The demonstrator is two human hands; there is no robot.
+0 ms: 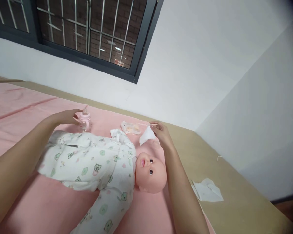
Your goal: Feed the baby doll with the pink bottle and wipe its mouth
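A baby doll (150,175) in a white sleepsuit (95,159) with green and brown prints lies on its back, head to the right. Beyond its legs, my left hand (69,117) has its fingers round the side of a pink-and-clear baby bottle (85,120), which stands upright with its teat up. Past the doll's head, my right hand (160,130) pinches a folded white tissue (147,135) that hangs from the fingers. A clear plastic packet (130,128) with something pale inside lies between the hands, near the doll's sleeve.
A pink sheet (63,204) covers most of the wooden surface (183,146). Another white tissue (208,190) lies on the bare wood at the right. Behind rise a white wall (180,65) and a barred window (88,29) with a dark frame.
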